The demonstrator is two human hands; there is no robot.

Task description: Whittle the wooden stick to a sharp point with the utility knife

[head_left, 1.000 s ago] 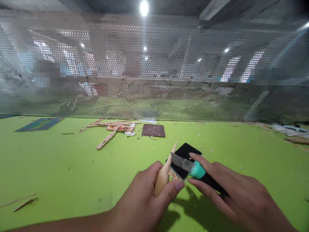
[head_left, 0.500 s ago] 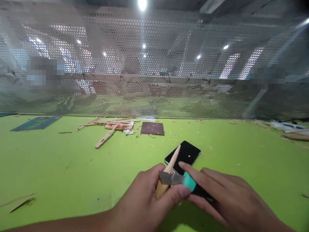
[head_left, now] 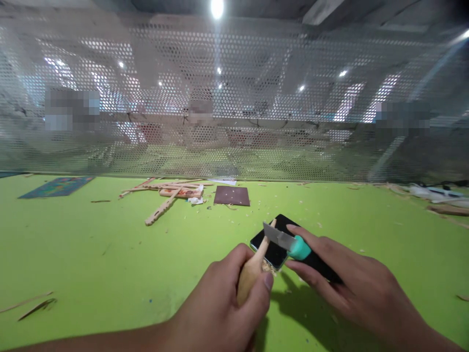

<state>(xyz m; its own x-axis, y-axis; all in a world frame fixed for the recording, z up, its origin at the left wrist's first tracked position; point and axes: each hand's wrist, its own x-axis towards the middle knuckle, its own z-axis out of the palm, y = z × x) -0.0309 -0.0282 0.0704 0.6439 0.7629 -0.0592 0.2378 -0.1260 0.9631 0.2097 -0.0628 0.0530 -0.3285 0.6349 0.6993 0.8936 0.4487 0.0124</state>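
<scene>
Left hand point(head_left: 223, 298): closed around a pale, tapered, smooth wooden piece point(head_left: 249, 281), its broad, rounded end in the grip, thumb along the near side. The narrow end points up and away, tilted to the right, above the green surface point(head_left: 110, 264).

Right hand point(head_left: 359, 278): clamped on a utility knife point(head_left: 299, 248) with black handle, turquoise collar and flat grey metal blade. The blade lies across the wooden piece close to its thin tip; whether the edge bites into the wood cannot be told. The two hands are apart from each other, with the knife bridging the space.

Beneath the tip and blade: a flat black rectangular phone point(head_left: 276, 255) with rounded corners, set at an angle. The right index finger overlaps its right side; contact not determinable. Small pale wood shavings point(head_left: 269, 267) are gathered at the phone's near edge, with finer flecks scattered beyond.

Farther back: a dark brown rectangular sheet point(head_left: 231, 195) bearing several flecks. To its left, a notched pale wooden stick point(head_left: 161, 210) near crumpled white paper point(head_left: 196, 199). Far left, a multicoloured flat sheet point(head_left: 56, 187). A grey perforated panel point(head_left: 256, 142) spans the far side.
</scene>
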